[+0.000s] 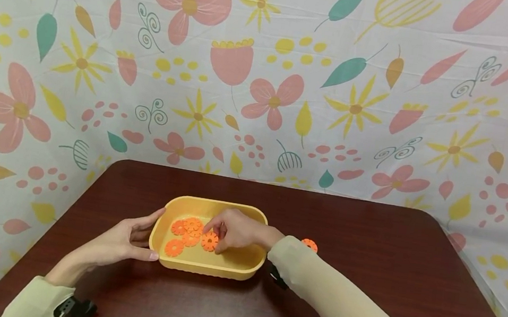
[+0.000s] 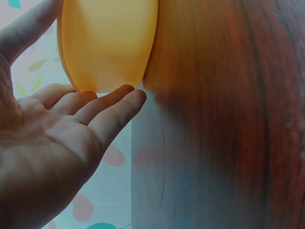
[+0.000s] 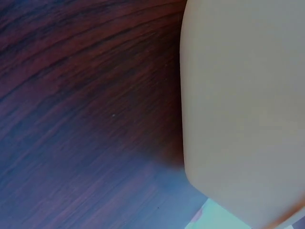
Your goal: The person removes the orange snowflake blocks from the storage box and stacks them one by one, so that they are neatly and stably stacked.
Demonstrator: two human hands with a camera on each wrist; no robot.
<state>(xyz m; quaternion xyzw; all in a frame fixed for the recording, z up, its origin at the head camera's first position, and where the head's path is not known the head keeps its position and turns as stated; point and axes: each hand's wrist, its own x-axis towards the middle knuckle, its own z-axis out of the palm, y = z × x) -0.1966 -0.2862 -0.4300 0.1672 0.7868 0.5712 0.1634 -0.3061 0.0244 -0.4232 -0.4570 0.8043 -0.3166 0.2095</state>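
Note:
A yellow rectangular tub (image 1: 205, 269) with rounded corners stands on the table. My left hand (image 1: 120, 240) is at its left end, thumb by the near corner and fingers farther back. In the left wrist view those fingers (image 2: 112, 107) lie nearly straight against the tub's end wall. My right hand (image 1: 237, 231) reaches inside the tub and pinches an orange notched interlocking disc (image 1: 210, 241) between finger and thumb. Several more orange discs (image 1: 173, 247) lie in the tub's left part, some overlapping. In the right wrist view the tub's outer wall (image 3: 243, 105) fills the right side; the hand is hidden.
Another orange disc (image 1: 309, 244) lies right of the tub, partly behind the right sleeve (image 1: 337, 298). The dark brown wooden table (image 1: 369, 232) reaches back to a flower-patterned cloth (image 1: 265, 144). A black strap (image 1: 75, 310) shows at the left wrist.

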